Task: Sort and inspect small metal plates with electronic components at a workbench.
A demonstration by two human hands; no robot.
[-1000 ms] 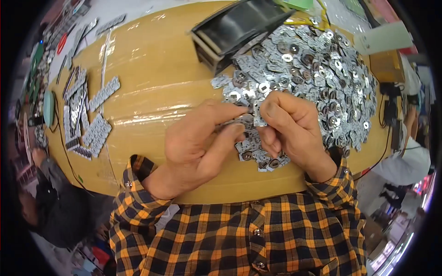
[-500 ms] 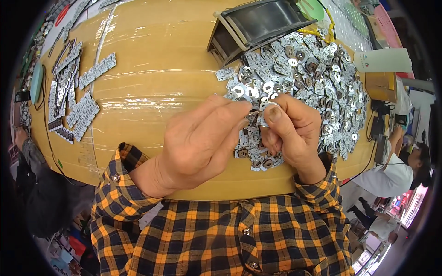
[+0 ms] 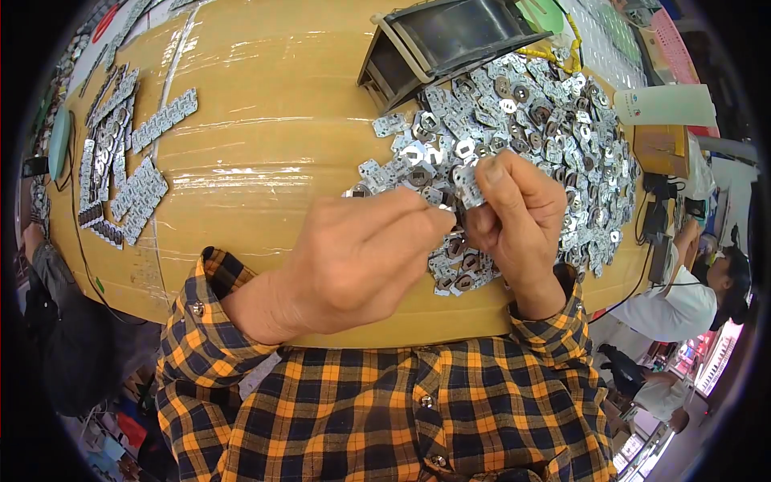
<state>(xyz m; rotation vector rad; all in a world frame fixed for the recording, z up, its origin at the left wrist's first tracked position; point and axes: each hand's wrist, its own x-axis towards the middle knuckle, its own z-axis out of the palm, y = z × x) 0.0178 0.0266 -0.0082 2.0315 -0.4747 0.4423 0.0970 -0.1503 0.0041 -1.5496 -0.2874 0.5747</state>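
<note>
Between the thumb and fingers of my right hand (image 3: pixel 520 225) is a small silvery plate (image 3: pixel 466 186), flat with cut edges and small marks; its exact kind I cannot make out. My left hand (image 3: pixel 349 253) is closed in a pinch just left of it, with fingertips close to the plate's lower edge. Whatever those fingertips hold, if anything, is hidden. Beneath and beyond both hands spreads a large pile of similar plates (image 3: pixel 562 145), many bearing round dark or shiny pieces.
A black open bin (image 3: pixel 458 40) lies tilted at the pile's far edge. Joined strips of plates (image 3: pixel 144 201) lie at the left of the brown table (image 3: pixel 241 136). A pale cup-shaped container (image 3: pixel 666 106) and a cardboard box (image 3: pixel 662 150) are at right. Other people sit nearby.
My left hand has shifted slightly right and down. My right hand has turned the plate so more of its face shows. A few plates now lie loose left of the pile.
</note>
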